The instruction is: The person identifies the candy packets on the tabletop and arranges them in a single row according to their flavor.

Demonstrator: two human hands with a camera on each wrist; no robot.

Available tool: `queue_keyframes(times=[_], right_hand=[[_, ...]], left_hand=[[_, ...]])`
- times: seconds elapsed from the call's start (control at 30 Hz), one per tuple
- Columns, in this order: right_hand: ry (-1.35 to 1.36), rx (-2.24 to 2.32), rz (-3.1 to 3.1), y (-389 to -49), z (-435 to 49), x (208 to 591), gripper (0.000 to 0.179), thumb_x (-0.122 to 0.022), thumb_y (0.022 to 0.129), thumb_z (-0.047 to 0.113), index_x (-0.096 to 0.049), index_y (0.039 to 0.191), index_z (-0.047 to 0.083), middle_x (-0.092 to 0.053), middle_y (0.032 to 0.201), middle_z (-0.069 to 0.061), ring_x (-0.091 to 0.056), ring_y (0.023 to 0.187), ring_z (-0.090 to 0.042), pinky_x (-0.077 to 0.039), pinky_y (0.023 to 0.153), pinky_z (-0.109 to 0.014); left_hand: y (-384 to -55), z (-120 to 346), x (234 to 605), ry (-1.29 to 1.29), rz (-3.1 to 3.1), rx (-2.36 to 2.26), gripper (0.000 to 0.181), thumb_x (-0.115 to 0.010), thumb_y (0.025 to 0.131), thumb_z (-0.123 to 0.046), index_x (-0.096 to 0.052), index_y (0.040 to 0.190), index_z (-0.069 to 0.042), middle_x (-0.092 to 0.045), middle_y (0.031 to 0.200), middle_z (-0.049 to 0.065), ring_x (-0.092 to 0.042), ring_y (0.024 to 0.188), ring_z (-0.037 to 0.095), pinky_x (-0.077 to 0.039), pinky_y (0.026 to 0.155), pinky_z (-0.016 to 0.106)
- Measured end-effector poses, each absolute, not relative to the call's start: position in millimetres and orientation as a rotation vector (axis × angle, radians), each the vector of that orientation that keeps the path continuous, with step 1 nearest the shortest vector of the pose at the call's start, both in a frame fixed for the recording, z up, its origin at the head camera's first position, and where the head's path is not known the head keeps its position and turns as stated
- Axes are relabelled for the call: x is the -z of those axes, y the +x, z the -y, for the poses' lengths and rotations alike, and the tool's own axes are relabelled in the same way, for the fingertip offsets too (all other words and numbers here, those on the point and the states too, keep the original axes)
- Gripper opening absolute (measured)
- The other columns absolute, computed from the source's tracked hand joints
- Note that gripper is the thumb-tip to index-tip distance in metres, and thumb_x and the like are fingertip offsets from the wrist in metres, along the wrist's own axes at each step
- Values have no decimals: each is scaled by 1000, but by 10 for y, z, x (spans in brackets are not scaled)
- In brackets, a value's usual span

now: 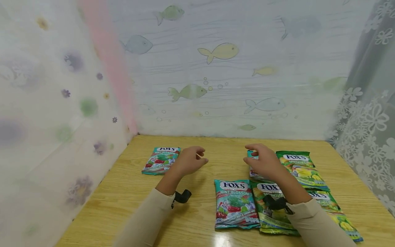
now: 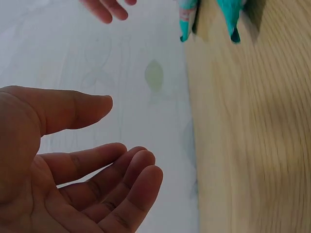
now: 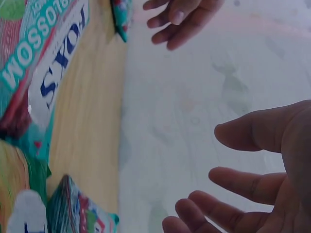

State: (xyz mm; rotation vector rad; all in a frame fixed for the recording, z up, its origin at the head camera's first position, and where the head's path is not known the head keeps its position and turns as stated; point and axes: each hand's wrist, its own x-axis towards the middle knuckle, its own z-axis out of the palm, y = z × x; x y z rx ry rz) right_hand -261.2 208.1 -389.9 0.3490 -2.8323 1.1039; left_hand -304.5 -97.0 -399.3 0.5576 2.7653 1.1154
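My left hand (image 1: 190, 161) hovers above the table with fingers loosely bent and nothing in it. Just left of it lies a teal Fox's Mint Blossom candy bag (image 1: 162, 159). Across from it my right hand (image 1: 262, 161) is held up with thumb and fingers apart, also holding nothing. Beneath the right hand, partly covered by it, is another Mint Blossom bag (image 1: 253, 153). Nearer the front lies a third Mint Blossom bag (image 1: 236, 206). Green Fox's Spring Tea bags lie at the right: one at the back (image 1: 300, 168), one in front (image 1: 271, 219), and one partly behind the right sleeve (image 1: 342, 219).
The wooden table (image 1: 123, 206) meets a pale wall (image 1: 191, 120) with fish drawings at the back. A flower-patterned wall (image 1: 61, 137) stands on the left. Lace-patterned curtain fabric (image 1: 370, 120) hangs along the right side.
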Motion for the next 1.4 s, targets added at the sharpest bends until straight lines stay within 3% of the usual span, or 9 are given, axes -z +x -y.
queue_keyframes(times=[0.37, 0.5, 0.7, 0.93, 1.23, 1.4], right_hand=[[244, -1156, 2917, -2648, -2423, 3912, 63, -62, 104, 35, -44, 156, 6, -44, 157, -25, -50, 138, -48, -61, 83, -47], [220, -1114, 2957, -2677, -2543, 3920, 65, -60, 105, 39, -43, 156, 2, -43, 155, -30, -50, 137, -51, -59, 87, -52], [155, -1030, 3036, -2700, -2670, 3897, 65, -58, 105, 36, -42, 153, -6, -44, 150, -38, -51, 129, -56, -55, 85, -55], [102, -969, 3105, -2727, -2819, 3906, 69, -54, 106, 40, -41, 151, -12, -46, 146, -42, -52, 125, -58, -55, 87, -60], [72, -861, 3182, -2726, -2944, 3909, 69, -57, 104, 39, -48, 142, -19, -44, 143, -46, -55, 119, -59, -56, 80, -56], [64, -831, 3225, -2741, -2957, 3924, 66, -58, 103, 39, -55, 136, -18, -42, 143, -47, -62, 106, -51, -57, 74, -51]], left_hand=[[-3038, 310, 4145, 571, -2630, -1201, 55, -69, 101, -32, -55, 148, -8, -65, 135, 8, -62, 124, 27, -59, 93, 42], [-3030, 104, 4172, 552, -2603, -1224, 59, -69, 100, -35, -54, 150, -9, -65, 136, 7, -63, 123, 26, -59, 92, 40], [-3046, -106, 4194, 497, -2546, -1266, 63, -72, 97, -38, -53, 150, -10, -65, 134, 6, -66, 114, 22, -59, 91, 39], [-3033, -279, 4239, 463, -2530, -1227, 63, -72, 97, -38, -53, 149, -9, -63, 138, 8, -64, 119, 25, -58, 97, 41], [-3034, -508, 4275, 424, -2501, -1183, 71, -76, 92, -41, -53, 150, -7, -62, 141, 8, -68, 111, 21, -57, 98, 42], [-3053, -574, 4272, 390, -2423, -1239, 72, -79, 91, -36, -52, 149, -3, -61, 140, 11, -72, 98, 20, -60, 94, 40]])
